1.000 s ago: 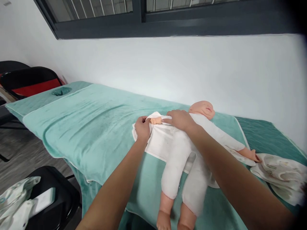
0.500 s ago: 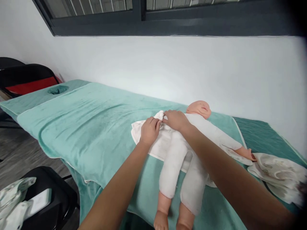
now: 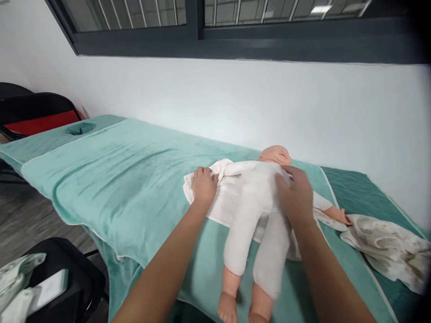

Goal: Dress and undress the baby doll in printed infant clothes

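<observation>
A baby doll (image 3: 251, 193) in white clothes lies on its back on the treatment table, its head toward the wall and bare feet toward me. A white garment (image 3: 224, 204) is spread beneath it. My left hand (image 3: 204, 186) is closed at the end of the white sleeve (image 3: 224, 169) on the doll's left-lying arm; that doll hand is hidden. My right hand (image 3: 296, 193) lies at the doll's chest on the right side, thumb and fingers apart, slightly blurred. The doll's other arm stretches right, its bare hand (image 3: 339, 215) showing.
The treatment table has a green cover (image 3: 128, 179) and a face hole (image 3: 81, 129) at the far left. A crumpled patterned cloth (image 3: 387, 246) lies at right. Cloths and a white object (image 3: 50, 287) rest on a black chair (image 3: 84, 278). A wall and window (image 3: 195, 31) stand behind.
My right hand has left the sleeve end and moved right to the doll's chest. My left hand has shifted slightly left, and more of the doll's torso shows.
</observation>
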Available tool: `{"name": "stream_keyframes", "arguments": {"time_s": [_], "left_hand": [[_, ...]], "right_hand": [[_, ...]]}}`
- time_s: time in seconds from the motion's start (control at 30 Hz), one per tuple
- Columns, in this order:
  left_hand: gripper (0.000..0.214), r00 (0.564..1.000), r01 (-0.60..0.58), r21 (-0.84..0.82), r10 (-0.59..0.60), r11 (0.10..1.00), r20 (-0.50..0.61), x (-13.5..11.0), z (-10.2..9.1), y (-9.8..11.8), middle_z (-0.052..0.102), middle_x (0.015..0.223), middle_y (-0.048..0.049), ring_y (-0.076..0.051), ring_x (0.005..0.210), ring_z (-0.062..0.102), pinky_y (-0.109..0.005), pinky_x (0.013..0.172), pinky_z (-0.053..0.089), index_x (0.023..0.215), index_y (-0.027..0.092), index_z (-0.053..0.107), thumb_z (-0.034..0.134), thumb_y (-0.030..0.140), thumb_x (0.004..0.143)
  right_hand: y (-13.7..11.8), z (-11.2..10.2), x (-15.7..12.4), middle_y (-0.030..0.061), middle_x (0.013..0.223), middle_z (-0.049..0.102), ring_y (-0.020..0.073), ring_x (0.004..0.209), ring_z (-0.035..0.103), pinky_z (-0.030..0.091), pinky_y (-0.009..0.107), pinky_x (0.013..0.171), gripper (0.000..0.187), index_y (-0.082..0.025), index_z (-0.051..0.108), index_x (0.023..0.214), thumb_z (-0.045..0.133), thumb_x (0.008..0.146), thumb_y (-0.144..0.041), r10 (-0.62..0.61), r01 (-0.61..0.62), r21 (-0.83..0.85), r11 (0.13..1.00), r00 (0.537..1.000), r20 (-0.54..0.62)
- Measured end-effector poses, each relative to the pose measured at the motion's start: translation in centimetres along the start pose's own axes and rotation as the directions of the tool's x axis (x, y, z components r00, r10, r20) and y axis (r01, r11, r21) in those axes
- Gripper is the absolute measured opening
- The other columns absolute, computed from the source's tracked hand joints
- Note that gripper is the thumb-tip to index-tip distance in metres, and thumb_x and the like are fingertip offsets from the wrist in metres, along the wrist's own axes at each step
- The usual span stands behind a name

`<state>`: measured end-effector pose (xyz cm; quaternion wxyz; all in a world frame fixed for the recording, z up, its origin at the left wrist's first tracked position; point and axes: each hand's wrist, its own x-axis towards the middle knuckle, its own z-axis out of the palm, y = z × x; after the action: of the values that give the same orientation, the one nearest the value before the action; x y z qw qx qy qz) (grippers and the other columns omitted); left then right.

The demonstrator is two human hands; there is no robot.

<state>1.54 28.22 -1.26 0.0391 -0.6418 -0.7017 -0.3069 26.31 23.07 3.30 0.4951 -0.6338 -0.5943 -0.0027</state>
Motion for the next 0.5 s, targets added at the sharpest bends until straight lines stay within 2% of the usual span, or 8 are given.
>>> {"name": "stream_keyframes", "arguments": {"time_s": [0.03,0.07,0.13,0.17,0.23,0.3,0.4,0.5], "left_hand": [[0.026,1.0,0.001,-0.008,-0.001,1.0,0.001,0.0,0.0,0.0,0.06,0.114,-0.0096,-0.026,0.108,0.055,-0.036,0.092,0.044,0.108,0.018,0.062,0.06,0.037,0.09],[0.026,1.0,0.001,-0.011,-0.001,1.0,0.0,0.0,0.0,0.0,0.06,0.114,-0.0095,-0.025,0.108,0.055,-0.035,0.091,0.044,0.108,0.018,0.062,0.06,0.037,0.09],[0.03,1.0,0.005,0.01,-0.005,1.0,-0.009,0.0,-0.1,0.1,0.059,0.117,-0.0101,-0.026,0.11,0.054,-0.036,0.092,0.044,0.112,0.018,0.06,0.061,0.037,0.089],[0.034,1.0,0.01,0.032,-0.009,0.999,-0.016,0.0,-0.1,0.1,0.059,0.118,-0.0108,-0.028,0.112,0.054,-0.038,0.093,0.044,0.115,0.017,0.059,0.061,0.039,0.089],[0.038,0.999,0.029,0.078,-0.028,0.997,-0.02,0.0,-0.2,0.2,0.059,0.12,-0.0123,-0.032,0.115,0.052,-0.043,0.094,0.043,0.117,0.017,0.059,0.06,0.042,0.089],[0.037,0.999,0.05,0.096,-0.049,0.994,-0.008,0.0,-0.2,0.2,0.06,0.12,-0.0128,-0.033,0.115,0.052,-0.047,0.094,0.042,0.115,0.018,0.06,0.058,0.044,0.09],[0.027,0.996,0.083,0.06,-0.083,0.995,0.008,0.3,-0.3,0.1,0.062,0.118,-0.0113,-0.031,0.114,0.054,-0.046,0.094,0.042,0.11,0.02,0.062,0.056,0.038,0.09],[0.018,0.996,0.09,0.035,-0.09,0.995,-0.005,0.5,-0.4,0.2,0.063,0.115,-0.0102,-0.029,0.112,0.055,-0.043,0.092,0.042,0.104,0.021,0.062,0.055,0.031,0.091]], "right_hand": [[1.0,-0.7,-0.6,0.012,0.118,0.063,0.026,0.105,0.06,0.046,0.041,0.091,0.042,-0.019,0.061,0.121,0.052,0.088,-0.043,0.124,-0.122,0.028,0.992,0.99,-0.074],[2.0,-1.2,-1.0,0.0121,0.112,0.064,0.0255,0.098,0.061,0.047,0.04,0.086,0.045,-0.017,0.061,0.121,0.052,0.087,-0.045,0.245,-0.243,0.032,0.969,0.965,-0.095],[3.4,-2.0,-1.7,0.0114,0.1,0.067,0.0261,0.088,0.061,0.046,0.041,0.082,0.051,-0.016,0.061,0.122,0.051,0.087,-0.051,0.424,-0.425,-0.01,0.905,0.905,-0.043],[3.8,-2.3,-2.0,0.0115,0.097,0.068,0.0275,0.089,0.061,0.045,0.042,0.082,0.053,-0.016,0.061,0.123,0.049,0.088,-0.054,0.472,-0.472,-0.045,0.881,0.881,-0.002],[4.0,-2.4,-2.2,0.0133,0.101,0.069,0.0305,0.096,0.061,0.043,0.044,0.085,0.055,-0.018,0.061,0.125,0.044,0.09,-0.057,0.504,-0.499,-0.077,0.863,0.863,0.05],[3.7,-2.3,-2.3,0.0147,0.11,0.069,0.0318,0.105,0.06,0.042,0.045,0.089,0.056,-0.02,0.06,0.127,0.041,0.091,-0.058,0.496,-0.494,-0.046,0.868,0.866,0.065],[3.3,-1.9,-2.3,0.0141,0.122,0.066,0.0301,0.112,0.059,0.042,0.043,0.094,0.058,-0.022,0.057,0.133,0.044,0.09,-0.059,0.492,-0.501,0.098,0.86,0.864,0.105],[3.5,-1.4,-2.2,0.0115,0.124,0.064,0.0263,0.109,0.06,0.044,0.039,0.095,0.062,-0.022,0.053,0.137,0.051,0.088,-0.06,0.495,-0.521,0.255,0.815,0.854,0.161]]}}
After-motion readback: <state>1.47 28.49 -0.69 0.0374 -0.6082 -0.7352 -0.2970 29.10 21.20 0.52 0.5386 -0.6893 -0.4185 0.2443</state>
